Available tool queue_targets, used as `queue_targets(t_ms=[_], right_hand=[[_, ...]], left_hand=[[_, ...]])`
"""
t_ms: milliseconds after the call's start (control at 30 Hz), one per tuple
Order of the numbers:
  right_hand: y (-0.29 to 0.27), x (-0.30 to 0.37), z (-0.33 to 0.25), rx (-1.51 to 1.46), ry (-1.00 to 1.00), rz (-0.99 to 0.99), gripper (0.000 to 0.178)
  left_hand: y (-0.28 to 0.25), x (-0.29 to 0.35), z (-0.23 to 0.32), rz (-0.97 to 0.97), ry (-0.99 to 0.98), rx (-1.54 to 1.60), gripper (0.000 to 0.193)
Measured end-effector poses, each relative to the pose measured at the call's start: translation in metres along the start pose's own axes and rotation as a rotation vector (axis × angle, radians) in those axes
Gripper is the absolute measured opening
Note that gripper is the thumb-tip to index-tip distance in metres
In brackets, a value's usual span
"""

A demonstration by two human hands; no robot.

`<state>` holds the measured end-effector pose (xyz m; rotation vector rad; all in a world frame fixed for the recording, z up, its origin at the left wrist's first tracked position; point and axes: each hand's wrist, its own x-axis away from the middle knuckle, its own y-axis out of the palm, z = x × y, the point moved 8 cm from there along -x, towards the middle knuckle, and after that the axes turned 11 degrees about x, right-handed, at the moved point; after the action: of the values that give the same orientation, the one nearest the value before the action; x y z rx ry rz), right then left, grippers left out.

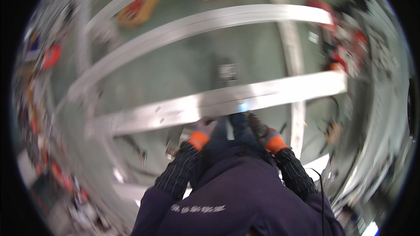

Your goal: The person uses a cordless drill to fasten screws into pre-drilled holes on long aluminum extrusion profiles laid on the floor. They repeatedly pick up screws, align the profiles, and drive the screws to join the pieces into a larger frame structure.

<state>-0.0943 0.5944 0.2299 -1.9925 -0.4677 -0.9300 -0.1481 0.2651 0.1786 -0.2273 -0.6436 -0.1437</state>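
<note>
A long, pale metal beam [183, 110] runs crosswise just in front of my body, its right end slightly farther from me than its left. My left hand [205, 129], in a grey glove with an orange cuff, is at the beam's near edge. Just right of my legs, my right hand [259, 127] is close to the same edge, in a darker glove with an orange cuff. Motion blur smears the fingers of both hands, so I cannot tell whether either grips the beam. A small bluish-white glare spot shows on the beam between them.
Beyond lies another metal beam [192, 25], and lengthwise bars [292, 48] cross beneath. A dark-and-light square [228, 72] lies on the green floor [175, 65]. Red items [343, 57] crowd the right; a yellow-orange container [139, 9] sits far left. A black cable [322, 192] hangs near my right arm.
</note>
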Motion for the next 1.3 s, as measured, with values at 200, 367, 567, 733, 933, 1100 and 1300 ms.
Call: queue_targets(t_ms=[200, 367, 567, 733, 933, 1100, 1300], right_hand=[[-0.071, 0.043, 0.047, -0.058, 0.321, 0.135, 0.046], [-0.087, 0.053, 0.1, -0.286, 0.351, 0.233, 0.039], [-0.043, 0.016, 0.171, -0.743, 0.472, -0.037, 0.026], [-0.054, -0.004, 0.182, -0.458, -0.051, -0.17, 0.011], [0.03, -0.051, 0.213, -1.454, 0.36, -0.279, 0.008], [0.068, -0.056, 0.141, -1.018, 0.13, -0.063, 0.046], [0.244, -0.088, 0.05, -1.917, 0.658, 0.018, 0.046]], left_hand=[[0.028, -0.044, -0.001, -0.111, -0.144, 0.301, 0.016], [0.065, -0.072, 0.035, -0.167, -0.022, 0.103, 0.021], [0.099, -0.107, 0.086, -0.055, 0.041, -0.264, 0.051], [0.076, -0.095, 0.073, 0.073, -0.036, -0.345, 0.066], [0.015, -0.117, 0.058, 0.086, -0.089, -0.439, 0.081], [-0.037, -0.161, 0.016, -0.158, -0.138, -0.711, 0.101], [-0.066, -0.185, -0.026, -0.618, -0.316, -0.867, 0.103]])
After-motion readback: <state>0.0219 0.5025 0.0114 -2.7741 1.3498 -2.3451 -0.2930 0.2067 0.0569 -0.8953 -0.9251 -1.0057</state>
